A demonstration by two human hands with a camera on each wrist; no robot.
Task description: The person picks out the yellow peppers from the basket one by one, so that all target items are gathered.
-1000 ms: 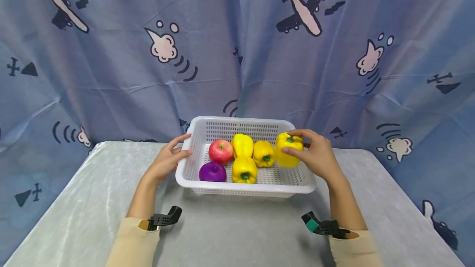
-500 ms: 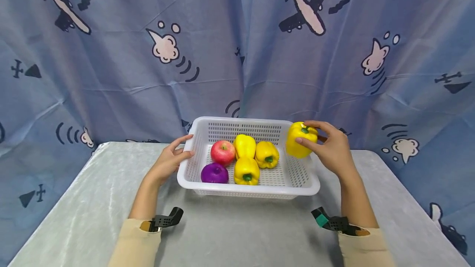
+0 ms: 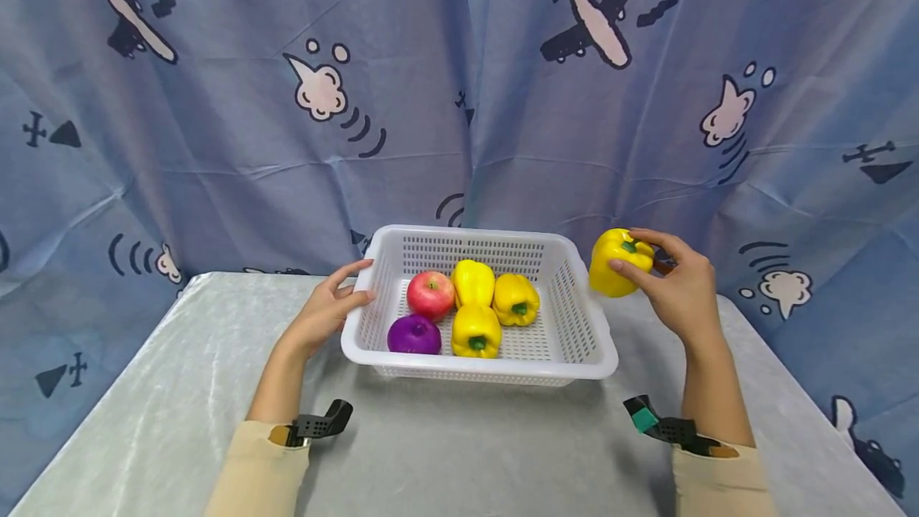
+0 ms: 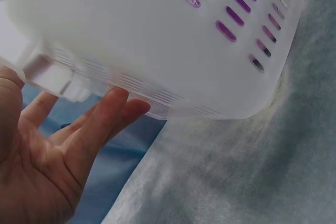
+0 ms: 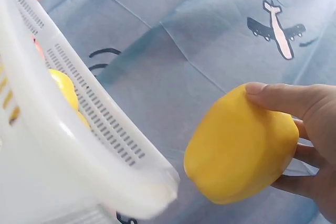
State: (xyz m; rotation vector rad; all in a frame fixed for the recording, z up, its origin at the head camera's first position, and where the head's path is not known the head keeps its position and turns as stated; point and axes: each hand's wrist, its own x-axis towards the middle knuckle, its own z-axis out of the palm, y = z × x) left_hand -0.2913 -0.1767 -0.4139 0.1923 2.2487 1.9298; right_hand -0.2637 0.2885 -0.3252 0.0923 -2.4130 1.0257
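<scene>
My right hand [image 3: 678, 286] holds a yellow bell pepper [image 3: 609, 268] between thumb and fingers, raised just outside the right end of the white plastic basket [image 3: 502, 370]. In the right wrist view this pepper [image 5: 239, 150] shows its smooth side, thumb on top. At the basket's left end my left hand [image 3: 323, 313] grips the rim, thumb and forefinger over it. The left wrist view shows other fingertips [image 4: 118, 95] against the outer wall below the rim. Inside the basket lie a red apple [image 3: 431, 296], a purple round vegetable [image 3: 414, 335] and three yellow bell peppers [image 3: 476, 332].
The basket stands on a table with a pale grey cloth [image 3: 459, 445]. Behind it hangs a blue curtain [image 3: 431, 86] printed with airplanes and clouds. A black wrist camera mount sits on each forearm at the beige sleeves.
My right hand has lifted the pepper from the basket's right end, over the rim and out to the right. The left hand keeps its grip on the basket.
</scene>
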